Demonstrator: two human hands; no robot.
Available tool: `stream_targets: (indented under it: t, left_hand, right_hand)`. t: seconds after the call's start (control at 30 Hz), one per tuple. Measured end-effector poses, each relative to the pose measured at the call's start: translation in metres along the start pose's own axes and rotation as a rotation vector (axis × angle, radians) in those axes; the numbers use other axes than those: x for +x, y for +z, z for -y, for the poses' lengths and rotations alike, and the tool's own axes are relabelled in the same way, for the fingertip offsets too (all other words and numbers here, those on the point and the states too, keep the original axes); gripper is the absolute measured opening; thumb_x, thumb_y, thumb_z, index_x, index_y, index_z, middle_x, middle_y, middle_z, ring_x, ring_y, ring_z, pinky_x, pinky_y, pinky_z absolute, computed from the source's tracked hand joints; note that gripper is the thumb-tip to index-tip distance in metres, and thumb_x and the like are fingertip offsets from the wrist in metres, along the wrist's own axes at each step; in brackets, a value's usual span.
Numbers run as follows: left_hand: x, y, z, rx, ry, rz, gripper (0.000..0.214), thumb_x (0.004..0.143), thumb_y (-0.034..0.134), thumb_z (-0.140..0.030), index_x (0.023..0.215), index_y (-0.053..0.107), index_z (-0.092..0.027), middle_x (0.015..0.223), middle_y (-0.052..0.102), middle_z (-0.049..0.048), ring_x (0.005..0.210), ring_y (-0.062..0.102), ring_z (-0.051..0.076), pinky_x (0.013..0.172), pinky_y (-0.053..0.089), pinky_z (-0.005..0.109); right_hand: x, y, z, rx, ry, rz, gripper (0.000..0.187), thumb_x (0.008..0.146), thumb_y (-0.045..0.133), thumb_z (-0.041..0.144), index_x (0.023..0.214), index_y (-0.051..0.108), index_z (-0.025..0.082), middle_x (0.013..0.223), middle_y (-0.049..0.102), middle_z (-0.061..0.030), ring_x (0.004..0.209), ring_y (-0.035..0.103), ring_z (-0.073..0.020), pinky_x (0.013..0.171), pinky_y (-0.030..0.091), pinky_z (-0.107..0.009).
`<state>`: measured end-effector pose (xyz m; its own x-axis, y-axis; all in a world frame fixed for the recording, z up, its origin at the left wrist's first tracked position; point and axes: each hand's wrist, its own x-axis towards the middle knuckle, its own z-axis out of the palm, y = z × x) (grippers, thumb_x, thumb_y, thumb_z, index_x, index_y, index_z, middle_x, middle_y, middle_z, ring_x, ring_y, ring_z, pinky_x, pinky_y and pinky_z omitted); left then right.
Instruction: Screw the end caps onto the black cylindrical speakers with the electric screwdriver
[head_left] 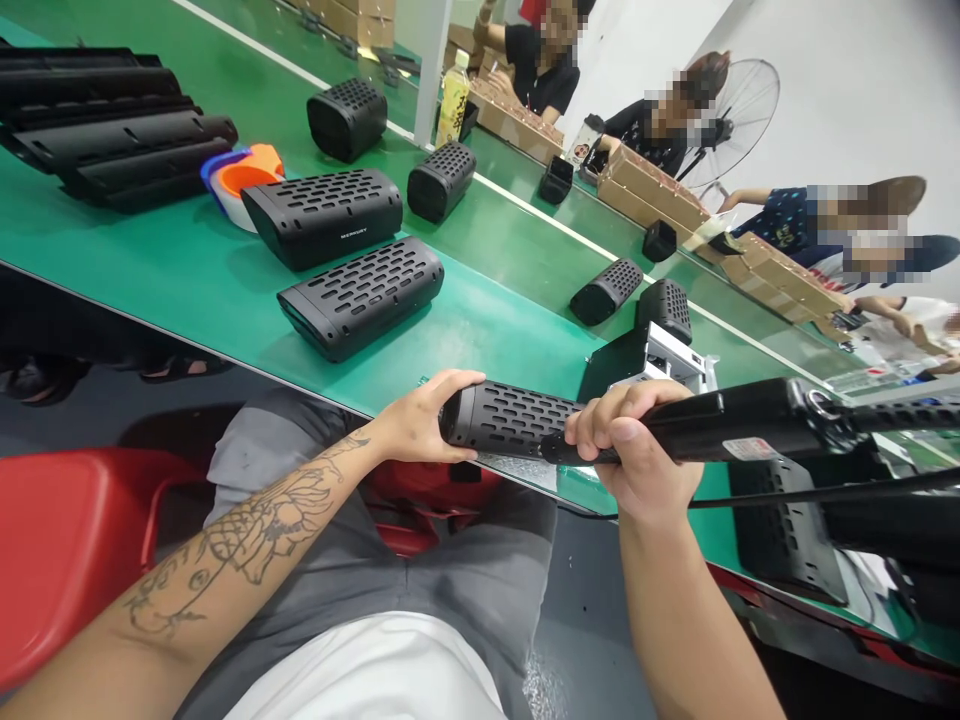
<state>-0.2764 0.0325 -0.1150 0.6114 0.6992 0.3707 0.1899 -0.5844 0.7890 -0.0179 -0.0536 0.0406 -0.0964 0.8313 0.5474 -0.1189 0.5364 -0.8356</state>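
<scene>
Now hands (414, 422) (646, 452) around perforated casing (514, 412), left, and black screwdriver (739, 415), right.

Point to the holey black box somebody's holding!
The box in the left hand, near the tip of the tool; the other boxes sit unheld.

Left hand (412, 422) conceals one end of the perforated housing (517, 418); right hand (645, 450) covers the other. From this standpoint, tip contact of the black tool (739, 418) cannot be verified. Tool label (748, 448): too small to read. Cable (825, 493), red chair (60, 550) and stacked black panels (112, 130): cut off at the edges of view.
</scene>
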Motion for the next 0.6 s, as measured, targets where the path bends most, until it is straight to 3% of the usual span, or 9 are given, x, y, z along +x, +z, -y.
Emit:
stream_targets:
  t: [0.23, 0.4, 0.47, 0.6]
  left_hand:
    - [0.001, -0.001, -0.002, 0.018, 0.042, -0.015, 0.109, 0.085, 0.101, -0.043, 0.176, 0.046, -0.024, 0.172, 0.058, 0.0182, 0.156, 0.066, 0.038, 0.132, 0.059, 0.05]
    - [0.003, 0.002, -0.004, 0.041, 0.084, -0.016, 0.107, 0.086, 0.1, -0.038, 0.176, 0.044, -0.024, 0.172, 0.057, 0.0187, 0.156, 0.066, 0.037, 0.132, 0.059, 0.05]
    - [0.005, 0.004, -0.005, 0.045, 0.083, -0.007, 0.106, 0.087, 0.1, -0.038, 0.176, 0.043, -0.025, 0.172, 0.056, 0.0184, 0.156, 0.066, 0.037, 0.131, 0.059, 0.051]
    - [0.006, 0.012, -0.004, 0.047, 0.093, -0.017, 0.108, 0.088, 0.1, -0.038, 0.177, 0.041, -0.027, 0.172, 0.055, 0.0189, 0.155, 0.067, 0.038, 0.127, 0.063, 0.052]
  right_hand:
    - [-0.001, 0.001, -0.003, -0.016, 0.045, 0.011, 0.029, 0.106, 0.083, 0.022, 0.087, 0.061, 0.016, 0.071, 0.064, 0.0036, 0.059, 0.065, -0.0088, 0.069, 0.066, -0.027]
    - [-0.006, 0.0, 0.007, -0.042, 0.017, -0.079, 0.026, 0.103, 0.088, 0.028, 0.092, 0.067, 0.018, 0.07, 0.065, 0.0033, 0.058, 0.066, -0.0119, 0.067, 0.067, -0.031]
    - [-0.002, -0.014, 0.014, -0.073, -0.036, -0.228, 0.022, 0.098, 0.09, 0.03, 0.097, 0.07, 0.02, 0.066, 0.062, 0.0041, 0.052, 0.062, -0.0142, 0.06, 0.064, -0.033]
    - [0.013, -0.071, 0.016, -0.441, -0.116, -0.798, 0.017, 0.088, 0.086, 0.026, 0.098, 0.074, 0.018, 0.064, 0.06, 0.0022, 0.052, 0.06, -0.0183, 0.055, 0.059, -0.035]
